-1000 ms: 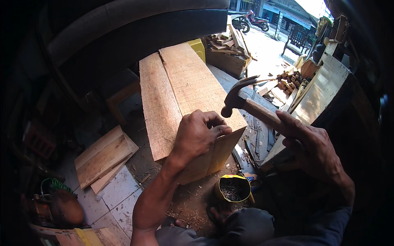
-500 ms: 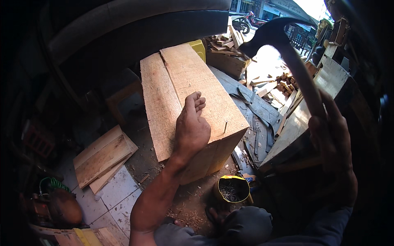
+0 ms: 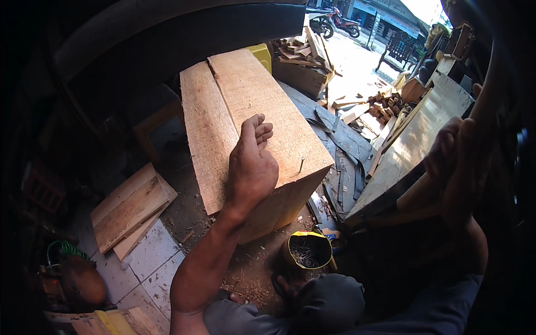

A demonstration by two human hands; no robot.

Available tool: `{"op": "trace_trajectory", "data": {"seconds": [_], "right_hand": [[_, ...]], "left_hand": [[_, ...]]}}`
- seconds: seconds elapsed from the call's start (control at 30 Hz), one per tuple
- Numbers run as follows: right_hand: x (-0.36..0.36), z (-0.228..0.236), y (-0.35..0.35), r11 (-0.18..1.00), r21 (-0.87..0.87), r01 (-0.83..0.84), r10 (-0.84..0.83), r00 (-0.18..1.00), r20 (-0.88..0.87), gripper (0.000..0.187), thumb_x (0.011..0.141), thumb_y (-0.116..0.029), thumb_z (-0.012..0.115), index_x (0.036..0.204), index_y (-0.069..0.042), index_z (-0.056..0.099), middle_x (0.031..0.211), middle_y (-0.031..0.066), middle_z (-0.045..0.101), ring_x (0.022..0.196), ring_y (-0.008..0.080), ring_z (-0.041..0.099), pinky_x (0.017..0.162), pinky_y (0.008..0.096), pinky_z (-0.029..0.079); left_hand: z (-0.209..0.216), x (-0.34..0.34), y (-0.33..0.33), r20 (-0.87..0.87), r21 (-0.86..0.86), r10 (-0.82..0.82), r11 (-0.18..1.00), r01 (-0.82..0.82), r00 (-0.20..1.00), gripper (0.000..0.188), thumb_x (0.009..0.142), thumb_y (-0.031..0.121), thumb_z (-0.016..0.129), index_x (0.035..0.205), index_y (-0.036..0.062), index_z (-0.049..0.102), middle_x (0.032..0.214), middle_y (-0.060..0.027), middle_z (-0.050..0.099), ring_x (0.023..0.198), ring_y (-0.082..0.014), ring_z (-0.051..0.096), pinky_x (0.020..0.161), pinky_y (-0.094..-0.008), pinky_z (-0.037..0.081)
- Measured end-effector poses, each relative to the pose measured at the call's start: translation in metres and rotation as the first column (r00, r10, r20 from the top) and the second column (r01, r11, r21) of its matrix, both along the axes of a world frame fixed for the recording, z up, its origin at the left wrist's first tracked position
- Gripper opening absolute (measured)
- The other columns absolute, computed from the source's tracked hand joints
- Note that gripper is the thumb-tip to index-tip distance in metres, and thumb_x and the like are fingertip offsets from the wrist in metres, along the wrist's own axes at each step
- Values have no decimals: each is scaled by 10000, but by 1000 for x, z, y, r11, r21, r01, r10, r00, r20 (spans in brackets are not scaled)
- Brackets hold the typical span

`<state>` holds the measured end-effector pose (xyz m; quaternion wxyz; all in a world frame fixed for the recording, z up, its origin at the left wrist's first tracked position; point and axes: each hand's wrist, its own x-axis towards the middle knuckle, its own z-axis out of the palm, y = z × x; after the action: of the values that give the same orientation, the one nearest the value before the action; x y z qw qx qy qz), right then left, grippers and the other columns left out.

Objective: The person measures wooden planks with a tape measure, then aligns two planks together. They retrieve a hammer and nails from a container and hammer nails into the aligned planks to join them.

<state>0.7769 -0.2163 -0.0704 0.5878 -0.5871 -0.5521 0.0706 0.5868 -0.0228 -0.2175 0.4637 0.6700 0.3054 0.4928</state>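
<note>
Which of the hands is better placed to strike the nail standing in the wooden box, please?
Probably the right hand: it is raised at the right edge, apparently gripping a handle. The left hand lies on the wooden box, beside the nail.

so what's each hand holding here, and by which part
The left hand holds nothing; it rests on top of the wooden box near a standing nail. The right hand grips a wooden handle low on its shaft; its head is out of view.
</note>
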Motion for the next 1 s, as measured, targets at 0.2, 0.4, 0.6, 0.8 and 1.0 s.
{"op": "trace_trajectory", "data": {"seconds": [0.2, 0.4, 0.6, 0.8, 1.0], "right_hand": [[8, 5, -11, 867, -488, 98, 272, 728, 629, 484, 976, -135, 595, 1429, -89, 429, 717, 85, 551, 557, 250, 541, 514, 362, 451], [21, -35, -4, 944, -325, -61, 137, 966, 217, 382, 998, -147, 578, 1351, -68, 457, 710, 31, 498, 586, 153, 534, 519, 312, 451], [-4, -15, -2, 936, -345, 69, 41, 952, 303, 353, 1053, -217, 540, 1374, -93, 463, 722, 35, 561, 537, 141, 544, 500, 297, 464], [8, -63, -16, 664, -741, 100, 475, 709, 521, 402, 1013, -151, 568, 1382, -68, 428, 792, 121, 634, 654, 305, 678, 574, 404, 528], [3, -55, -19, 963, -270, -2, 62, 975, 215, 438, 974, -48, 579, 1382, -42, 419, 748, 197, 630, 670, 408, 677, 560, 440, 503]], "left_hand": [[2, -4, -3, -85, 76, 51, 996, -45, 995, 503, 910, -176, 305, 1401, -105, 386, 1324, -284, 559, 1287, -333, 572, 1157, -388, 429], [-9, -6, 4, -2, 101, 75, 992, -74, 997, 567, 838, -168, 383, 1394, -62, 408, 1276, -290, 602, 1238, -362, 616, 1103, -417, 480], [-1, -23, -1, -118, 132, 157, 981, -141, 981, 568, 835, -202, 348, 1386, -82, 412, 1276, -271, 598, 1250, -339, 604, 1127, -410, 460], [-1, -9, -5, -81, 105, 117, 989, -108, 990, 578, 816, -199, 335, 1374, -83, 430, 1270, -271, 604, 1243, -340, 611, 1127, -415, 461], [0, -2, -6, -64, 96, 108, 990, -101, 992, 596, 803, -197, 325, 1374, -70, 440, 1271, -273, 607, 1246, -339, 611, 1130, -418, 457]]}}
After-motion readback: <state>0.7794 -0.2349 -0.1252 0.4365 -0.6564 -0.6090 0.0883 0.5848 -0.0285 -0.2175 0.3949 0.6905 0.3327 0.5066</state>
